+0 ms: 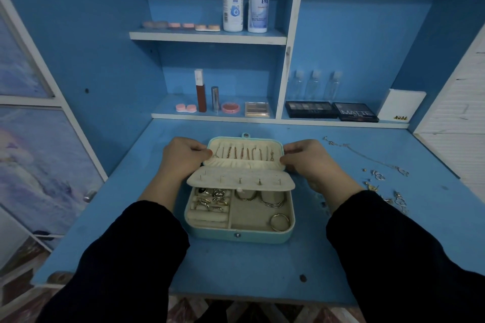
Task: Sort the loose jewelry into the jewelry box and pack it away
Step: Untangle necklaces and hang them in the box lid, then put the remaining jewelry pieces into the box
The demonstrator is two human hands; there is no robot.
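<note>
We hold the mint jewelry box [237, 234] by its raised lid [252, 165]. Our left hand [183, 157] and right hand [312, 162] each have their fingers curled round a side edge of it, pinching. The box sits mid-surface [236, 270], its earring flap [240, 181] lying over the rings [212, 199] and hoops [279, 221]. If we fold the lid down now, the hung chains [244, 152] could swing and knot (or catch under the flap). The loose necklace [367, 156] and earrings [378, 174] at our right would be left out.
</note>
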